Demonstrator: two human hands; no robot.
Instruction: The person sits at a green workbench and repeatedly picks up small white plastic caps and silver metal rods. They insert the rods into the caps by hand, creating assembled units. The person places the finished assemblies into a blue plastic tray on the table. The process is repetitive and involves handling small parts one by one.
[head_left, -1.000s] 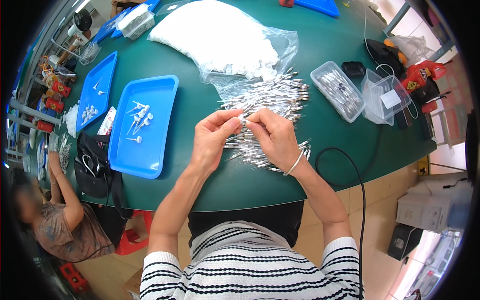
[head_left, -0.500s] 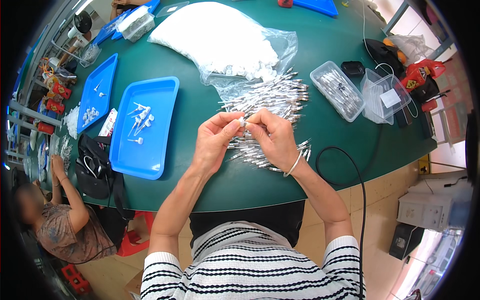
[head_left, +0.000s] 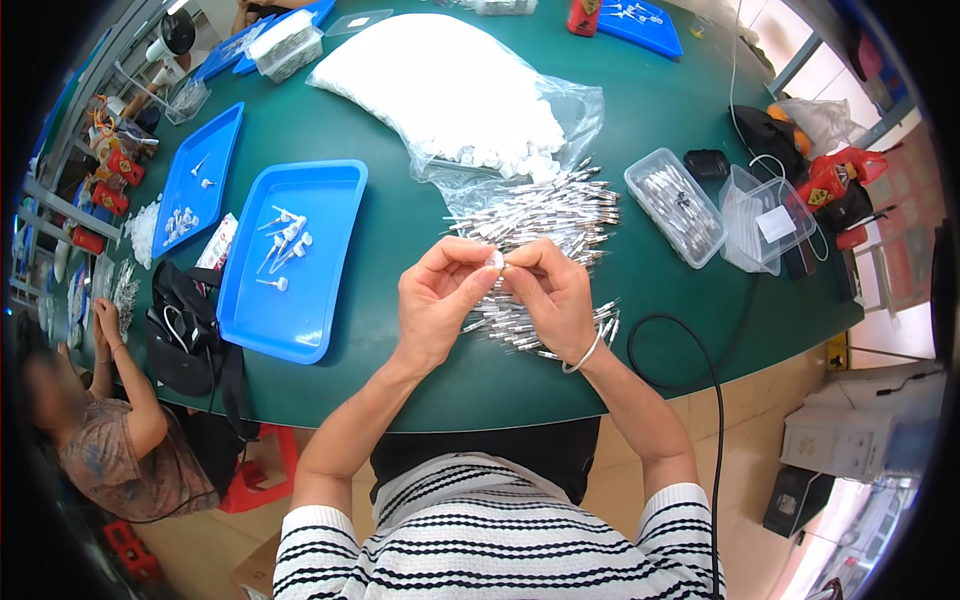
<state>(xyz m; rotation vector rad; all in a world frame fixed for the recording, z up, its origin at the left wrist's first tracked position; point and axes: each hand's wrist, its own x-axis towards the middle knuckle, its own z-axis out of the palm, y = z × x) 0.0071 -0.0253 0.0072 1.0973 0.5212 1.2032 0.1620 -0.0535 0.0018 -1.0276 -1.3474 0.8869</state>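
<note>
The left hand (head_left: 432,300) and the right hand (head_left: 552,305) hide part of a small white piece (head_left: 495,259), whose details are too small to tell. They also cover some of the rod pile (head_left: 550,208). The upper edge cuts the far right blue tray (head_left: 642,38), the lower edge the striped shirt (head_left: 480,545).

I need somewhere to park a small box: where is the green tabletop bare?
Bare green tabletop: between the nearer blue tray, the bag of white caps and the left hand; also between the rod-filled clear box, the loose rod pile and the black cable. Crowded: around the right hand and where the pile meets the bag.
</note>
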